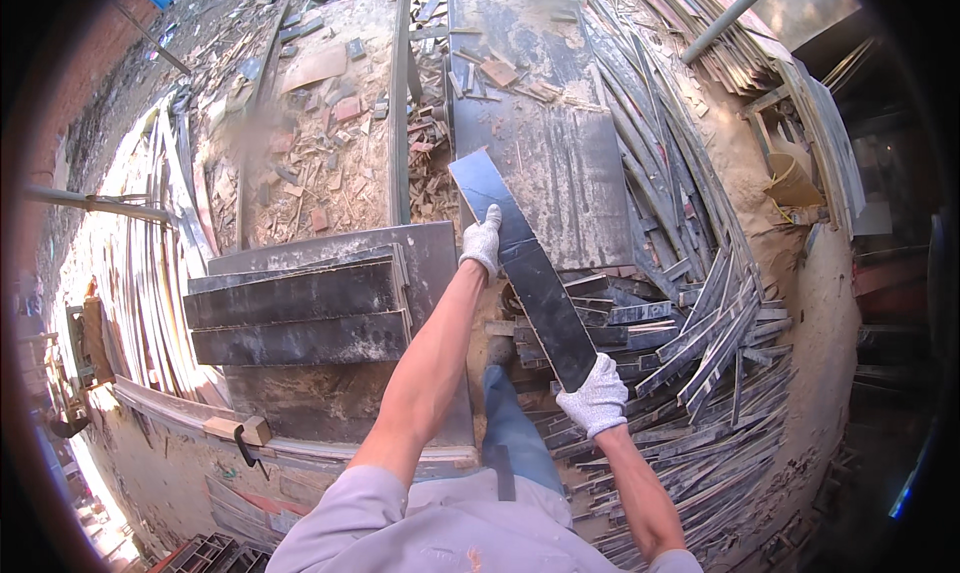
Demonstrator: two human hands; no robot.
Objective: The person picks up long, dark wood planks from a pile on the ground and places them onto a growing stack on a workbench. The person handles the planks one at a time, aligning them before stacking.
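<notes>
Both my hands wear pale knitted gloves and hold one long, dark-faced plywood strip [528,258] aslant in front of me. My left hand [482,241] grips its left edge nearer the far end, thumb lying on the upper face. At the strip's near end, my right hand [598,396] is closed round the corner. A crack or crease crosses the face near the left thumb. To the left, a stack of similar dark plywood strips [300,315] rests on a worn, dark-topped bench [440,413].
A dusty dark panel [550,163] lies ahead, with wood scraps on it. Heaped loose strips [690,373] cover the ground on the right. Long thin battens [165,273] stand at left. A clamp [245,443] sits on the bench's near edge. Offcuts [320,163] litter the far left.
</notes>
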